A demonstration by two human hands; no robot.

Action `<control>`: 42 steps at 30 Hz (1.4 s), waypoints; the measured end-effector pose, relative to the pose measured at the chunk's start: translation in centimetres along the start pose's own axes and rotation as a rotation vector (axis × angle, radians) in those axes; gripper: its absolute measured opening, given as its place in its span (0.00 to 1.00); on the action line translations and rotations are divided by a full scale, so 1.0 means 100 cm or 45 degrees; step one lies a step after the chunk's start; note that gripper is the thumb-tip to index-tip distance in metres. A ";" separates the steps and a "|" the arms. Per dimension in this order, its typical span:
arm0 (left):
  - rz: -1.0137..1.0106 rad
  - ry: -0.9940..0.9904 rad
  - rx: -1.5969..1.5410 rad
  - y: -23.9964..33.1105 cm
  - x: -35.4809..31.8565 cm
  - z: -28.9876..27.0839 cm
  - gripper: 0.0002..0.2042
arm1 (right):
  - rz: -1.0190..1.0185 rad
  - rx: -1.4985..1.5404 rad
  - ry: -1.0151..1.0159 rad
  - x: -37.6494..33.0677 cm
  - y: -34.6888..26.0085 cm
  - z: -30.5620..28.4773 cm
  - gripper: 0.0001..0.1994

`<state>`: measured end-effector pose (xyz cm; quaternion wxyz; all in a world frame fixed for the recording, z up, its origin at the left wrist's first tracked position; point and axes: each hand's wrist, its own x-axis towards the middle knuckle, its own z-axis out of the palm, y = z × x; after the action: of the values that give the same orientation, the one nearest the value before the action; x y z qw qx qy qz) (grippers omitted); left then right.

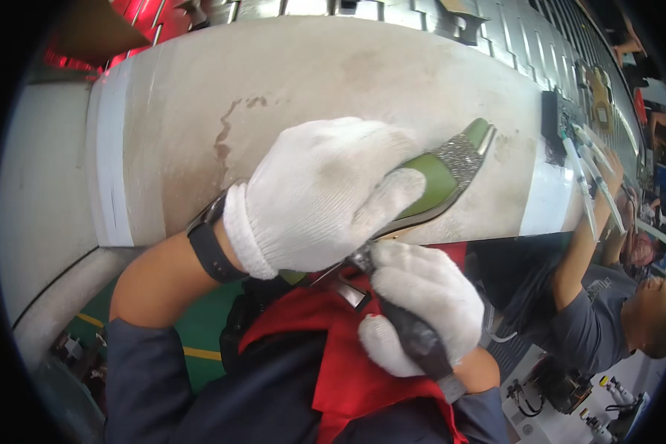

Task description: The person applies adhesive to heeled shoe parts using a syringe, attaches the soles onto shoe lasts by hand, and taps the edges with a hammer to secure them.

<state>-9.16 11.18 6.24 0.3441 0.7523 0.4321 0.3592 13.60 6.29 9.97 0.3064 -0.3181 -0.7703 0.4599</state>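
Observation:
My left hand (322,196), in a white knit glove, grips a long green trim-like part (436,174) and holds it on the pale table (192,126). A sparkly silver textured band crosses the part near its narrow far end, and a shiny edge runs along its side; my left hand covers much of the rest. Just below, my gloved right hand (433,300) is closed round a dark hand tool (414,333) with a thick body and a metal neck. The metal neck points toward the part's near edge; whether it touches is hidden.
Metal rollers (510,29) run along the table's far side. A dark block (551,122) and several white tubes (581,174) lie at the right end. A co-worker (584,318) reaches in there with one arm. Brown cardboard (100,29) shows at the far left.

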 end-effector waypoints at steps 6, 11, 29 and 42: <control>-0.076 -0.087 0.035 0.008 0.008 -0.007 0.20 | 0.212 0.367 0.151 -0.003 0.003 -0.007 0.20; -0.310 -0.254 0.104 0.034 0.033 0.001 0.47 | 0.133 0.606 0.546 -0.018 0.016 -0.047 0.18; -0.319 -0.270 0.338 0.038 0.050 0.011 0.37 | 0.565 0.714 0.772 0.058 0.067 -0.103 0.12; 0.235 0.081 -0.048 0.118 0.048 -0.011 0.38 | -0.083 0.249 0.760 -0.012 -0.021 -0.086 0.13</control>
<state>-3.54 11.11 17.73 0.3097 0.7704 0.3648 0.4214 20.47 8.94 14.96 0.5626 -0.3832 -0.6083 0.4081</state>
